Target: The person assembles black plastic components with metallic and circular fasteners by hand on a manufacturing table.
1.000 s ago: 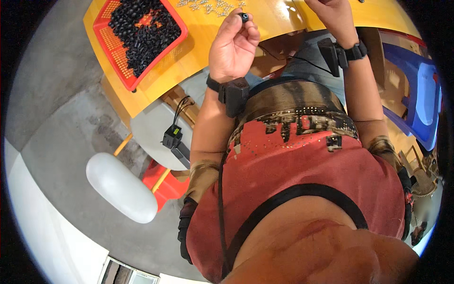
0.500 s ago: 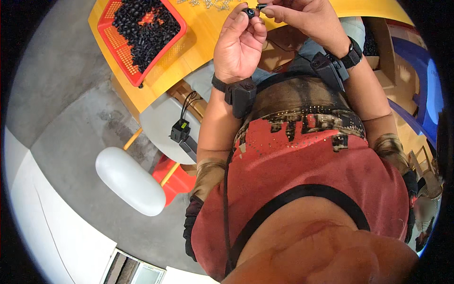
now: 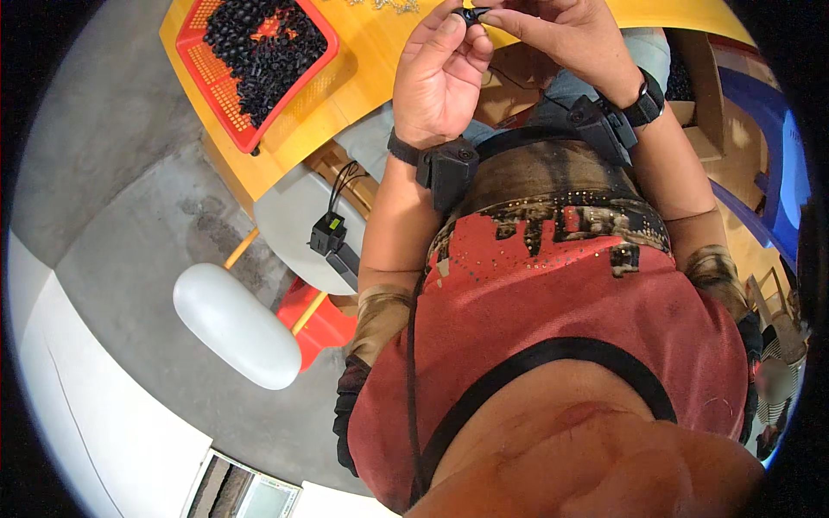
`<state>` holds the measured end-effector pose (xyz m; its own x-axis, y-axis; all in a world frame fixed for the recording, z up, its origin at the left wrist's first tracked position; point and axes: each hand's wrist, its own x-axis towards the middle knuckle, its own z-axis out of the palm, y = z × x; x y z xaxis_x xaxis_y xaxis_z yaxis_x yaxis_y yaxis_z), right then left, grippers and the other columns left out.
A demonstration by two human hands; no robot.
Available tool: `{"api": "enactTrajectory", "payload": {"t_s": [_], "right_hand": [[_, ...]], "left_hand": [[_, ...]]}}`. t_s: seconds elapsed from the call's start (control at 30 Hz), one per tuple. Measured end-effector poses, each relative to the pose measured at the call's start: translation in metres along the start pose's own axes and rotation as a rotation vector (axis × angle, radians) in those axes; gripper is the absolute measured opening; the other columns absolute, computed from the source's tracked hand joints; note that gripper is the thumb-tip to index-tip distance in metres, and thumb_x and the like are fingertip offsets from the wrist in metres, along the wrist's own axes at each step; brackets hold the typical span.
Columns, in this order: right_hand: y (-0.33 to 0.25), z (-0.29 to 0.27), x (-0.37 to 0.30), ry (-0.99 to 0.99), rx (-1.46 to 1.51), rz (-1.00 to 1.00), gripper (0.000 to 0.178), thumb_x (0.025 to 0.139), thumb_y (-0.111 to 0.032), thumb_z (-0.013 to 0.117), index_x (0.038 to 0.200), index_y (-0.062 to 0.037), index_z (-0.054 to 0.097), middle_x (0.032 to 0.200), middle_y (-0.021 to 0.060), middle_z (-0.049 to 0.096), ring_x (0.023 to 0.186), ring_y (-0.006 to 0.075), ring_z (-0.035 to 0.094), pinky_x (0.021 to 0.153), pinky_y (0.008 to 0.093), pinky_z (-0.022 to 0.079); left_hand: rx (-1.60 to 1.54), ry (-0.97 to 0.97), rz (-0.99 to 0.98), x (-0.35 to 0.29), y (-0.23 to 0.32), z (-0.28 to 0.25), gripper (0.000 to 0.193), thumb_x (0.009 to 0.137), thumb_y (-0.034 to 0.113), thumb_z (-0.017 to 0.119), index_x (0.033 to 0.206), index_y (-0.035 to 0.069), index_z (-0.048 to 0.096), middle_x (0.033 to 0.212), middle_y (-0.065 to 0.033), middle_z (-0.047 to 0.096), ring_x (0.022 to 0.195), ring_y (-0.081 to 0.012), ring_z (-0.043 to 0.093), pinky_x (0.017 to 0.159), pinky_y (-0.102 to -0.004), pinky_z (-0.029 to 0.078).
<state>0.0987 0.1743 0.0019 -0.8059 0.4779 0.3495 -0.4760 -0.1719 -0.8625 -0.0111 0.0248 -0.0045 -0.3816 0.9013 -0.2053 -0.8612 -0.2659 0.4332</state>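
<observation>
Between my two hands, near the top edge of the view, is a small black plastic part [image 3: 471, 15]. My left hand [image 3: 442, 82] pinches it between thumb and fingers, palm turned up. From the other side my right hand [image 3: 566, 39] grips a thin black piece, thumb and forefinger pressed together, and this piece meets the left hand's part. Fingers cover much of both pieces, so their exact kind is hidden. To the left, a red plastic basket [image 3: 325, 53] holds many small black parts [image 3: 259, 65] like these.
The basket stands on a yellow table [image 3: 354, 86]. Small shiny metal pieces [image 3: 389, 4] lie at its far side. A grey chair [image 3: 237, 328] is at my left, a blue plastic chair [image 3: 794, 164] at my right. A cardboard box [image 3: 701, 95] stands beside my right forearm.
Both hands have come together slightly. The thin piece in my right hand, just apart from the left hand's part before, now meets it, and that part has turned sideways.
</observation>
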Motion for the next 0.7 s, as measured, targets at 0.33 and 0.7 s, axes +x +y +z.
{"api": "enactTrajectory", "payload": {"t_s": [0.33, 0.7], "right_hand": [[-0.045, 0.01, 0.0, 0.014, -0.563, 0.147, 0.009, 0.091, 0.0, 0.075, 0.1, 0.0012, 0.074, 0.091, 0.0058, 0.072, 0.082, 0.0123, 0.069, 0.073, 0.0246, 0.054], [-0.014, 0.01, -0.004, -0.002, 0.077, 0.029, 0.011, 0.094, 0.002, 0.072, 0.105, 0.0039, 0.072, 0.096, 0.0069, 0.075, 0.085, 0.0115, 0.071, 0.078, 0.0249, 0.058]], "left_hand": [[0.163, 0.037, 0.098, -0.004, 0.002, -0.003, 0.029, 0.1, 0.0, 0.065, 0.128, 0.0, 0.067, 0.107, -0.0097, 0.074, 0.094, -0.0211, 0.07, 0.087, -0.0317, 0.058], [0.277, 0.002, 0.183, -0.007, 0.007, 0.0, 0.026, 0.099, -0.001, 0.066, 0.125, -0.002, 0.067, 0.11, -0.0114, 0.074, 0.095, -0.0205, 0.071, 0.086, -0.0312, 0.059]]}}
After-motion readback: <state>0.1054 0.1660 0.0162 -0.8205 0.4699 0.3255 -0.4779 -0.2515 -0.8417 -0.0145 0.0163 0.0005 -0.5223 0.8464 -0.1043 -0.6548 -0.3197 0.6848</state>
